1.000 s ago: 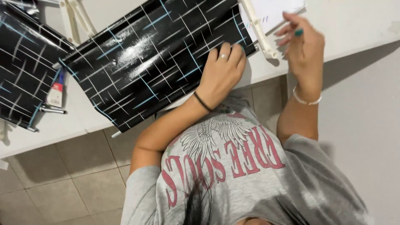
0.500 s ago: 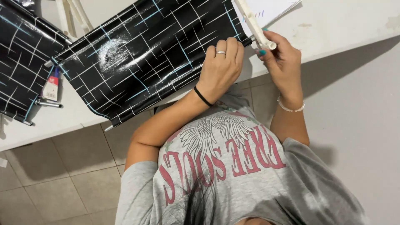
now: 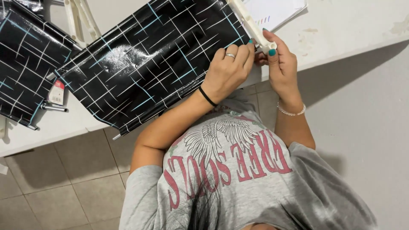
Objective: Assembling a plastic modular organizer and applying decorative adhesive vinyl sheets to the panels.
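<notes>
Grey printed T-shirt (image 3: 238, 170), black wristband (image 3: 207, 96), bead bracelet (image 3: 291, 112), ring (image 3: 230, 56).

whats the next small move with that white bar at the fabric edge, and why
Probably slide the white plastic bar further along the edge of the black patterned fabric: the right hand pinches the bar's end while the left hand presses the fabric corner beside it.

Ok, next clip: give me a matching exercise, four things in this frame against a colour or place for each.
Things:
1. plastic rail
2. bracelet
3. ring
4. papers

Descriptions:
A. on the left hand
B. white, pinched by the right hand
C. lying on the table beyond the hands
D. pale beads round the right wrist

Pairs: 1-B, 2-D, 3-A, 4-C
</notes>
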